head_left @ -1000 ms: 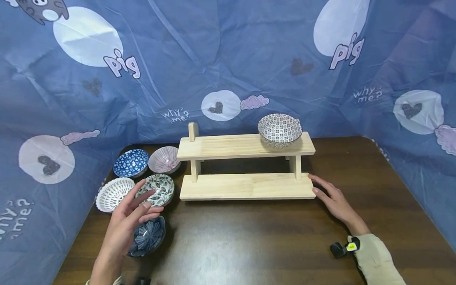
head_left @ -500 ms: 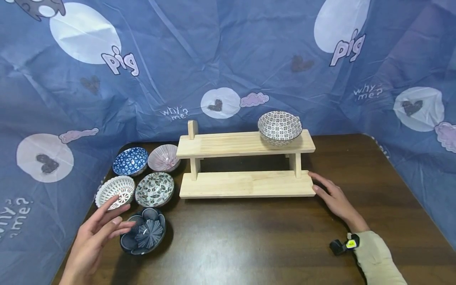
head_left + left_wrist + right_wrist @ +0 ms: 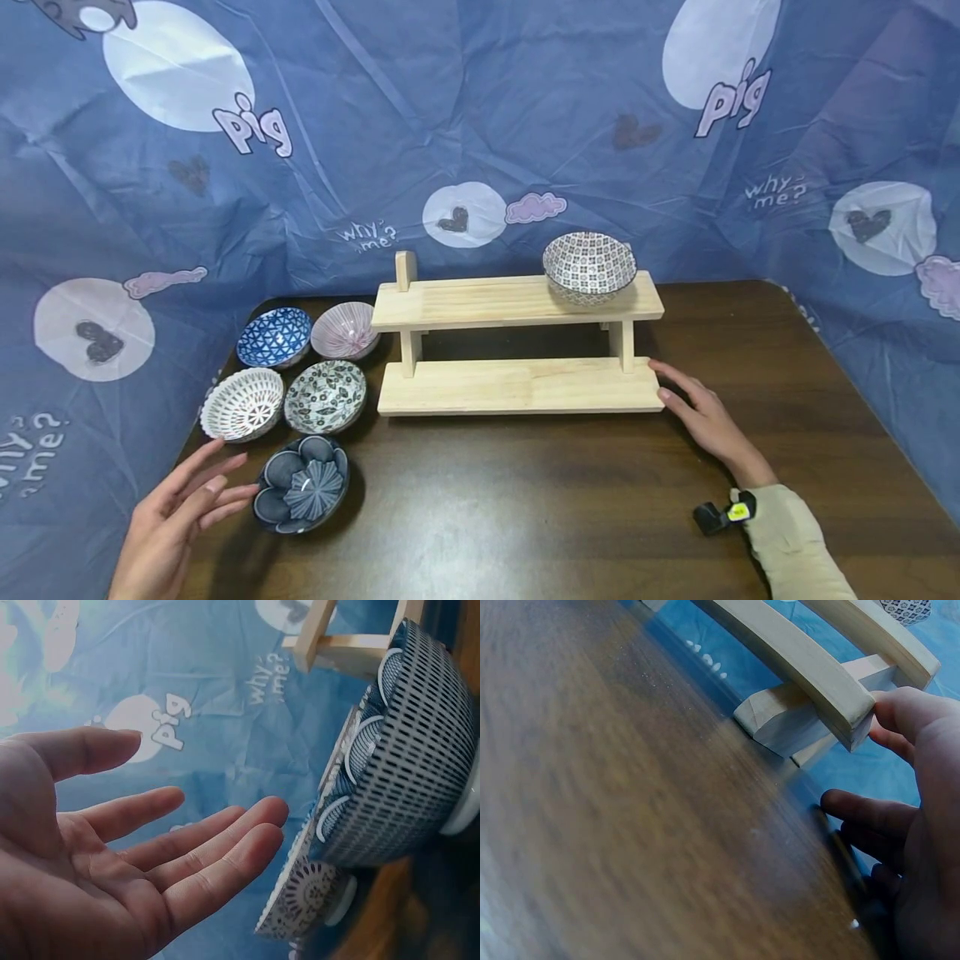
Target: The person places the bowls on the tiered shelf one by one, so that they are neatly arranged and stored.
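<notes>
Loosely spread fingers of left hand [image 3: 172, 517] are being held just beside dark blue bowl [image 3: 306, 486], lower left in head view, while wooden shelf [image 3: 517, 387], centre, is being touched at its right end by extended fingers of right hand [image 3: 705, 425].

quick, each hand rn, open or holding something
Left hand: open, holding nothing, near the dark blue bowl.
Right hand: open, touching the right end of the wooden stand.
</notes>
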A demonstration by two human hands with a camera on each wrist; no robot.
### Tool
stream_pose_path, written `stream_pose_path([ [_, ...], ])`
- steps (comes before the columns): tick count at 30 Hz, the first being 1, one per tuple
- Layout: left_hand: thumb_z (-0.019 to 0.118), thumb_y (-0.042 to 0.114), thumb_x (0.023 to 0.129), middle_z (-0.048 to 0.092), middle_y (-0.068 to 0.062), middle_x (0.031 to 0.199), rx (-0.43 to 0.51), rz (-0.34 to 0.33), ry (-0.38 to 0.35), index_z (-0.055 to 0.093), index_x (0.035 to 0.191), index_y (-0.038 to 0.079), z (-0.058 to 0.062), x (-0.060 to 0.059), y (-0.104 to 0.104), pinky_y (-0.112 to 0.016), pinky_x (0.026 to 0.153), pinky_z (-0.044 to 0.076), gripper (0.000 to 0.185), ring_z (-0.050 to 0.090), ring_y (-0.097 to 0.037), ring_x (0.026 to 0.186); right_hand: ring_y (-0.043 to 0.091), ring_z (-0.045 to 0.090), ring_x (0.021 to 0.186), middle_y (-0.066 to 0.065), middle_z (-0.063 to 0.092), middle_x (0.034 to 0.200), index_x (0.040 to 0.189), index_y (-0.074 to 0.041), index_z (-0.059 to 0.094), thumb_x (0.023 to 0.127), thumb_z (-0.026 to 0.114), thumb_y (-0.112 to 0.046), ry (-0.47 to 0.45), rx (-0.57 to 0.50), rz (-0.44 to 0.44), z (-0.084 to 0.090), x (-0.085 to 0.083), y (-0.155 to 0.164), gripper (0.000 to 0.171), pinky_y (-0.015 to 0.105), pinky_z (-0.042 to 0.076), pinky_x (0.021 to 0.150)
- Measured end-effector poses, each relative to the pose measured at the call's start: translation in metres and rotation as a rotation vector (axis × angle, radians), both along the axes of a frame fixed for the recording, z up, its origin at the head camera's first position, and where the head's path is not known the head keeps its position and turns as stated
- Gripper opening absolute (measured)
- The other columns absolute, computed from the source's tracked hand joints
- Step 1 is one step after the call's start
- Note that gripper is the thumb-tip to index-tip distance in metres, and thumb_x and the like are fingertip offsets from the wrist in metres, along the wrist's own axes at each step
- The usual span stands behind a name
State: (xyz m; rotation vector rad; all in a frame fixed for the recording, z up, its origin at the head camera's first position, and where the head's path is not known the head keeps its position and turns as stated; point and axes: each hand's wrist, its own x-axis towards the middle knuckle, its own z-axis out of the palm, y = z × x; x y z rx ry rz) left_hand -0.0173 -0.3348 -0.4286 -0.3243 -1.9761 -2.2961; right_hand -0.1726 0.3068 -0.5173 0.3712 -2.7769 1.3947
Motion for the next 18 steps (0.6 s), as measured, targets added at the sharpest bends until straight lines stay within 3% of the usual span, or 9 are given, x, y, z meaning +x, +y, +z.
stream_pose_path([
  [5, 0.029, -0.016, 0.101, 0.073, 0.002, 0.121, 0.034, 0.04, -0.026, 0.053, 0.142, 0.015, -0.008, 0.003, -0.003, -0.027, 0.08, 0.063, 0.057, 0.077, -0.019, 0.094, -0.019, 0.029, 0.13, 0.02, 0.045, 0.154, 0.151, -0.014, 0.045, 0.106, 0.05, -0.028, 0.025, -0.006, 0.0, -0.001, 0.0, 0.0, 0.047, 0.068, 0.029, 0.112],
  [13, 0.029, -0.016, 0.101, 0.074, 0.001, 0.118, 0.102, 0.083, -0.033, 0.059, 0.136, 0.014, -0.019, 0.005, -0.007, -0.025, 0.078, 0.063, 0.055, 0.077, -0.019, 0.09, -0.015, 0.03, 0.133, 0.02, 0.045, 0.154, 0.151, -0.015, 0.045, 0.106, 0.05, -0.029, 0.017, -0.006, -0.001, -0.003, 0.0, 0.001, 0.047, 0.069, 0.028, 0.113],
  [18, 0.035, -0.012, 0.102, 0.074, 0.007, 0.114, 0.035, 0.147, -0.113, 0.062, 0.132, 0.021, -0.023, 0.006, -0.006, -0.025, 0.074, 0.063, 0.052, 0.077, -0.016, 0.086, -0.015, 0.031, 0.131, 0.021, 0.046, 0.153, 0.151, -0.015, 0.046, 0.106, 0.05, -0.028, 0.026, -0.001, -0.005, -0.002, 0.0, 0.001, 0.047, 0.068, 0.029, 0.111],
])
